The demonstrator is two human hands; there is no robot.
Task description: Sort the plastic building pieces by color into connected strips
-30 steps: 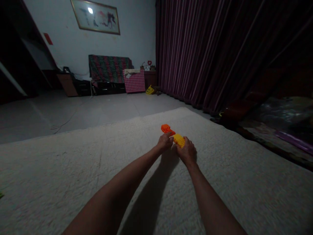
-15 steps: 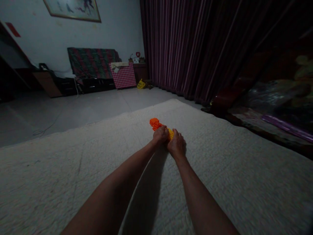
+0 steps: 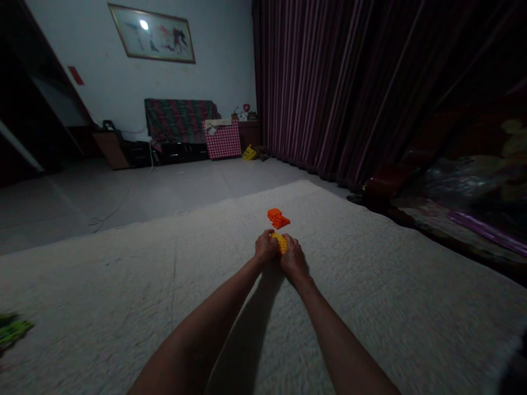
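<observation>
A yellow, knobbly-textured piece (image 3: 281,242) is between my two hands, low over the pale quilted blanket. My left hand (image 3: 265,247) grips its left side, fingers curled round it. From the right, my right hand (image 3: 293,259) closes on the same piece. Parts of the yellow piece are covered by the fingers, so its full shape is hidden. Just beyond the hands lies a bright orange piece (image 3: 279,219) with a similar bumpy surface, apart from both hands.
The blanket (image 3: 197,285) spreads beneath everything. A green knobbly thing (image 3: 12,329) lies at its left edge of view. Purple curtains (image 3: 304,88) hang behind. Across the tiled floor (image 3: 181,189) are a draped cloth (image 3: 181,120) and a yellow object (image 3: 249,153). A dark red wooden frame (image 3: 385,184) borders the right.
My hands have drawn back from the orange piece, which my left hand partly covered before. The yellow piece came with them. The view has tilted up and turned left, showing the green thing.
</observation>
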